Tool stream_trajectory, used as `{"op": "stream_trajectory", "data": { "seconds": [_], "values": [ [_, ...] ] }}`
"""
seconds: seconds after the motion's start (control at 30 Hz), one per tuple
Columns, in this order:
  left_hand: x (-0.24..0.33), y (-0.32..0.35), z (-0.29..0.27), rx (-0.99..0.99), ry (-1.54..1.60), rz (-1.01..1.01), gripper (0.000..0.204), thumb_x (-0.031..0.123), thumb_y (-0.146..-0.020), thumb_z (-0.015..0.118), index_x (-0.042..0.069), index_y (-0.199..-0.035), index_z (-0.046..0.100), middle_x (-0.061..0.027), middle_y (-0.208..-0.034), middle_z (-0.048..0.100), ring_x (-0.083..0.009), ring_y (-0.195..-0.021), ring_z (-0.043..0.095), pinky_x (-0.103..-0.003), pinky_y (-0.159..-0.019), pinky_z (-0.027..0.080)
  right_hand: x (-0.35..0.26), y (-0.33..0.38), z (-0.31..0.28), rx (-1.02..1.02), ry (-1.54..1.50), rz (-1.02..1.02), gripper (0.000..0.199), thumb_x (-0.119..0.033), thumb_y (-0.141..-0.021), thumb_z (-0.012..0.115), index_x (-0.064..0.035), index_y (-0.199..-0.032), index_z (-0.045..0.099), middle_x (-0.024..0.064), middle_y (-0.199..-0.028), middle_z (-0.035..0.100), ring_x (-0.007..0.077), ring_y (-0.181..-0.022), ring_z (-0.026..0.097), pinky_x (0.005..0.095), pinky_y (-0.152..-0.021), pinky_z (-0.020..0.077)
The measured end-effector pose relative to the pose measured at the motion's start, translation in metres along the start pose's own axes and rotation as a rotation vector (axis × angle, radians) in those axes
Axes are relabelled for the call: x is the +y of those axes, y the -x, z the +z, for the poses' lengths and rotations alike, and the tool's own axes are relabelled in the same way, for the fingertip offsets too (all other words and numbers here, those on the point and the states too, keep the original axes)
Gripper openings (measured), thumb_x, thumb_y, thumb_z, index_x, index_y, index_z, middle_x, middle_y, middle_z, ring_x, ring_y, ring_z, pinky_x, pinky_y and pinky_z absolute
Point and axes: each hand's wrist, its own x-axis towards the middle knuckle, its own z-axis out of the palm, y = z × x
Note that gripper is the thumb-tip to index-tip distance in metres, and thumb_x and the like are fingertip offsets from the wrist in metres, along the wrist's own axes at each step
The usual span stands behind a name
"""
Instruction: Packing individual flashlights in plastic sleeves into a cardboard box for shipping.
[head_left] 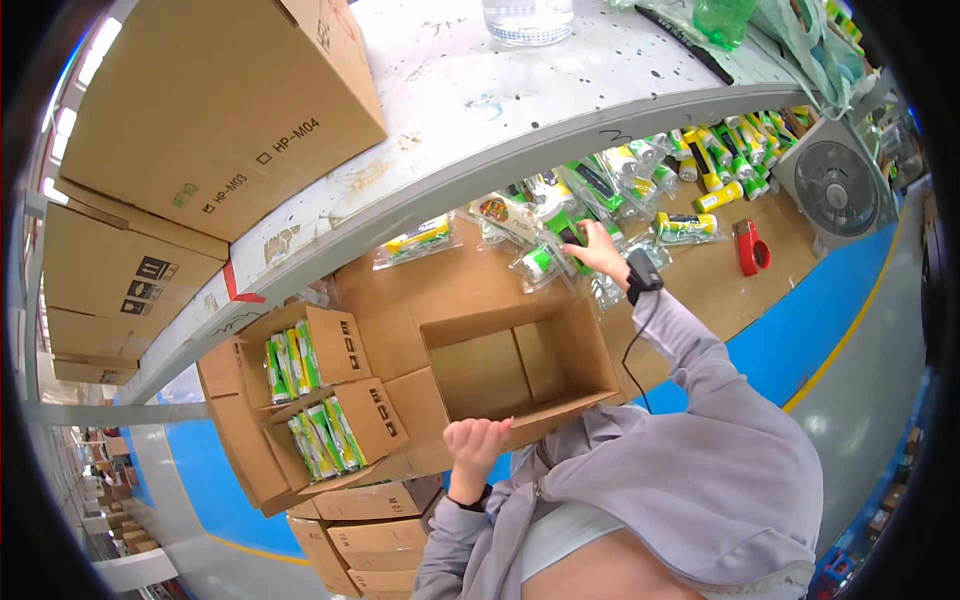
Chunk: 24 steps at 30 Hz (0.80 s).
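An open cardboard box (480, 375) stands in front of me, and its inside shows bare cardboard. My left hand (478, 455) is closed over the box's near left rim. Beyond the box, my right hand (600, 252) has its fingers on a green-and-black cylinder (568, 238) that looks like a flashlight in a clear bag. The fingers partly hide it. Around it lie several bagged green, yellow and white cylinders, including a green-and-white one (538, 262) and a yellow one (686, 228). A black device with a cable is strapped to my right wrist.
Left of the open box, two cardboard boxes hold bagged cylinders (327, 437) in rows. A red tape dispenser (750, 248) and a grey fan (840, 185) stand to the right. A white shelf (430, 110) overhangs the far side, bearing a large carton (220, 110).
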Motion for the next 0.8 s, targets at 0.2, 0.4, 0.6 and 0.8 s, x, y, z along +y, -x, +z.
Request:
{"op": "stream_trajectory", "data": {
  "seconds": [0.2, 0.4, 0.6, 0.8],
  "values": [
    [0.029, 0.023, 0.014, 0.128, 0.214, -0.369, 0.018, 0.009, -0.064, 0.075, 0.009, -0.075, 0.06, -0.0065, -0.089, 0.054, -0.0238, -0.084, 0.05, -0.034, -0.074, 0.041, -0.005, -0.017, -0.004, -0.315, -0.086, 0.008, 0.05, -0.033, -0.07, 0.073, -0.0005, -0.098, 0.047, 0.0217, -0.093, 0.058, 0.0345, -0.088, 0.057, 0.0392, -0.075, 0.044],
    [-0.026, 0.058, 0.027, 0.243, 0.166, -1.058, 0.084, 0.016, -0.07, 0.073, 0.01, -0.137, 0.023, -0.0202, -0.132, 0.033, -0.0331, -0.118, 0.039, -0.045, -0.092, 0.04, -0.06, -0.007, -0.102, -0.305, -0.469, -0.22, 0.041, -0.019, -0.075, 0.066, -0.0033, -0.109, 0.048, 0.0055, -0.089, 0.053, 0.0141, -0.078, 0.05, 0.0277, -0.071, 0.0422],
    [-0.061, 0.053, 0.05, -0.174, 0.867, -1.209, 0.074, 0.016, -0.076, 0.065, 0.003, -0.138, 0.027, -0.0158, -0.09, 0.062, -0.017, -0.077, 0.06, -0.03, -0.07, 0.049, -0.126, 0.018, -0.185, -1.177, -0.506, 0.136, 0.05, -0.027, -0.08, 0.051, -0.0025, -0.123, 0.043, 0.0029, -0.107, 0.047, 0.0089, -0.097, 0.042, 0.0223, -0.085, 0.0344],
    [0.01, 0.013, 0.079, -0.649, 0.934, -0.671, 0.058, 0.012, -0.073, 0.06, -0.003, -0.125, 0.039, -0.0191, -0.118, 0.051, -0.0263, -0.106, 0.051, -0.034, -0.088, 0.043, -0.118, 0.088, -0.1, -1.443, -0.115, 0.419, 0.063, -0.06, -0.09, 0.029, -0.0081, -0.116, 0.052, 0.0051, -0.098, 0.056, 0.014, -0.085, 0.052, 0.0309, -0.075, 0.0436]
  ]
}}
